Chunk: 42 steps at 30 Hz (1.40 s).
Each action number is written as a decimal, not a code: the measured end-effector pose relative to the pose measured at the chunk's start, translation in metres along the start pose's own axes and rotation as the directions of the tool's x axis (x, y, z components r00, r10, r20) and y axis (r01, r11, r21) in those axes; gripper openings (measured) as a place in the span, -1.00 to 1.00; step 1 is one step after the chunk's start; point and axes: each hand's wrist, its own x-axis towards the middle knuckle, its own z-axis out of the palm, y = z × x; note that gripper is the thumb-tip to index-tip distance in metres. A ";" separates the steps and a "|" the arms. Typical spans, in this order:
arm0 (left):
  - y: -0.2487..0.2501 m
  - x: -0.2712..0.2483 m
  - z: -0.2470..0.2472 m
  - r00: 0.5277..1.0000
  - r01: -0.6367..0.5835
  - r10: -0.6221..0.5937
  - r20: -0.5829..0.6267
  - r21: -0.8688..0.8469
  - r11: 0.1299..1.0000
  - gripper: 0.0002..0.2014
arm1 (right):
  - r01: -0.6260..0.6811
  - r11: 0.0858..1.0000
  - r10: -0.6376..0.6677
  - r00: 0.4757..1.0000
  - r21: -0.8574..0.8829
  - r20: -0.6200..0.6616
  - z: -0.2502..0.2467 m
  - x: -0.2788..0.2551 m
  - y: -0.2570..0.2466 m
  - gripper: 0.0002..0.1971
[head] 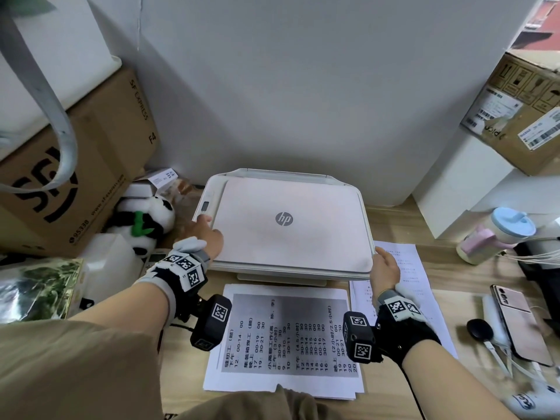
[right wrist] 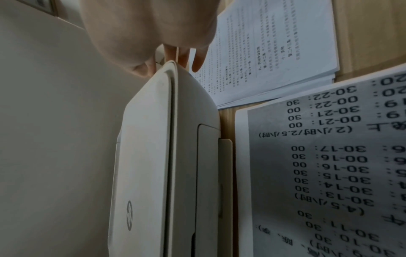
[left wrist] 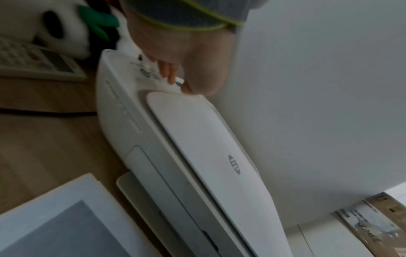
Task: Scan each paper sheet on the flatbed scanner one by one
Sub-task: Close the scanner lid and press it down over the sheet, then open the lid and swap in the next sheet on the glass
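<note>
The white HP flatbed scanner (head: pixel 291 225) (left wrist: pixel 208 139) (right wrist: pixel 147 139) sits against the wall with its lid down. My left hand (head: pixel 201 221) (left wrist: pixel 173 78) reaches over its left edge, fingers extended down onto the control panel (head: pixel 206 206) (left wrist: pixel 147 73). My right hand (head: pixel 378 254) (right wrist: pixel 171 62) is at the front right corner, thumb on the lid and straight fingers down beside the body. A printed sheet with a grey timetable (head: pixel 285 338) (right wrist: pixel 329 173) (left wrist: pixel 54 217) tops a stack in front of the scanner. Another stack of text sheets (head: pixel 406 268) (right wrist: pixel 274 52) lies to the right.
A panda plush (head: pixel 145 222) and a large cardboard box (head: pixel 75 177) crowd the left; a calculator (left wrist: pixel 33 59) lies beside the scanner. To the right stand white boxes (head: pixel 460 189), a lidded cup (head: pixel 497 234), a phone (head: pixel 521 322) and cables.
</note>
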 end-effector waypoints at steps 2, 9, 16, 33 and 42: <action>0.009 0.003 0.002 0.994 0.043 -0.044 0.096 0.015 0.999 -0.57 | 0.012 1.000 -0.011 1.000 -0.027 0.017 0.001 0.000 -0.002 -0.66; 0.016 0.037 -0.017 0.941 0.238 -0.132 0.311 -0.333 0.912 -0.75 | 0.027 0.995 -0.020 0.997 0.091 -0.077 -0.004 0.009 -0.015 -0.74; 0.061 0.074 -0.062 0.968 0.249 -0.086 0.236 -0.851 0.463 -0.64 | 0.179 0.984 -0.177 0.979 0.013 -0.098 0.003 0.027 -0.036 -0.70; 0.174 0.116 -0.053 0.989 -0.140 0.122 -0.079 -0.745 0.652 -0.46 | 0.262 0.578 -0.142 0.965 -0.773 0.221 0.067 0.036 -0.052 -0.37; 0.138 0.108 -0.041 0.982 0.007 0.116 0.150 -0.638 0.770 -0.64 | 0.315 0.538 -0.128 0.947 -0.782 0.294 0.070 0.032 -0.056 -0.44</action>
